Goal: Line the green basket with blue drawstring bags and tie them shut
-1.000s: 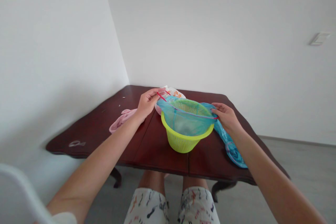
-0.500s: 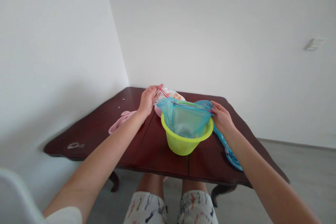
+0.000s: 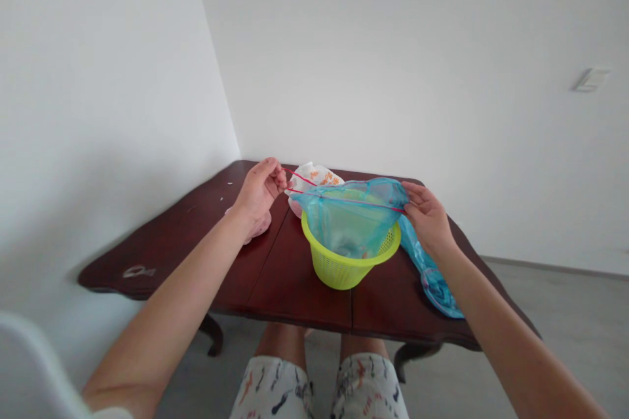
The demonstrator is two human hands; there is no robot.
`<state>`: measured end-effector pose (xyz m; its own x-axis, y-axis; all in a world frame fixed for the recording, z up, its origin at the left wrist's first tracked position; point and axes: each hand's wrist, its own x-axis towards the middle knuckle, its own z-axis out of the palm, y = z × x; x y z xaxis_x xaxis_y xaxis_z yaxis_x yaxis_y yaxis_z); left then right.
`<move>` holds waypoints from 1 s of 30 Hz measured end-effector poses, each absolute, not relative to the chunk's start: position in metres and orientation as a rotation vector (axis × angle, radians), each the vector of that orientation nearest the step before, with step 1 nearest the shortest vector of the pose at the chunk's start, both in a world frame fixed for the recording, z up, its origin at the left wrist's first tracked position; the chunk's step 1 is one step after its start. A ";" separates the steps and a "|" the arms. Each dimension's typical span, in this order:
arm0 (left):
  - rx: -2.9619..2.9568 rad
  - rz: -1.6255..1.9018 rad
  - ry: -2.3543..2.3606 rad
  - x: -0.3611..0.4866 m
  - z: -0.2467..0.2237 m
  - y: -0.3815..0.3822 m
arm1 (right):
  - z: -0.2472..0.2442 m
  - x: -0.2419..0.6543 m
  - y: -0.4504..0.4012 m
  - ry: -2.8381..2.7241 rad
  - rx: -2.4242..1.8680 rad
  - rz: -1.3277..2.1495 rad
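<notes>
You have the dark red table [image 3: 299, 291] before you, and upon it, about the middle, the yellow-green basket [image 3: 337, 273] stands upright. The thin blue bag [image 3: 351, 222] lies inside this basket and over its far rim, with its mouth stretched from left to right above the opening. A second blue bag [image 3: 439, 288] is lying to the right, bunched, and I think it is better that your forearm does not drag it. Your right hand [image 3: 427, 216] pinches the bag's edge at the right end, between thumb and fingers; in my judgement this grip should be the firm anchor. Your left hand [image 3: 263, 190] is curled around the red drawstring [image 3: 299, 177], at the left of the basket, and two strands run from it to the bag. To do this pull well, draw both strands evenly and low toward the left, without a jerk, because such thin film may tear and the light basket could tip or slide. Whether the strands have equal tension, I cannot tell.
</notes>
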<state>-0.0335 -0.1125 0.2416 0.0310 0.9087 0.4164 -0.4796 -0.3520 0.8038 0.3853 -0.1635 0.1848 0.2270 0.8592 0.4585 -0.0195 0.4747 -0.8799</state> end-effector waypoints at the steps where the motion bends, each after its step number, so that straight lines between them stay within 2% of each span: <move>1: 1.171 1.550 0.553 -0.037 0.243 -0.120 | 0.188 0.386 -0.173 -1.242 -0.904 0.697; 9: 1.164 1.191 0.645 -0.065 0.224 -0.172 | 0.193 0.392 -0.262 -1.338 -0.993 0.722; 16: 1.207 1.260 0.688 -0.068 0.205 -0.192 | 0.148 0.385 -0.301 -0.968 -1.185 0.842; 21: 1.211 1.325 0.688 -0.064 0.200 -0.207 | 0.112 0.362 -0.315 -0.624 -1.025 1.093; 30: 1.095 1.476 0.550 -0.065 0.202 -0.211 | 0.100 0.367 -0.322 -0.378 -0.826 0.974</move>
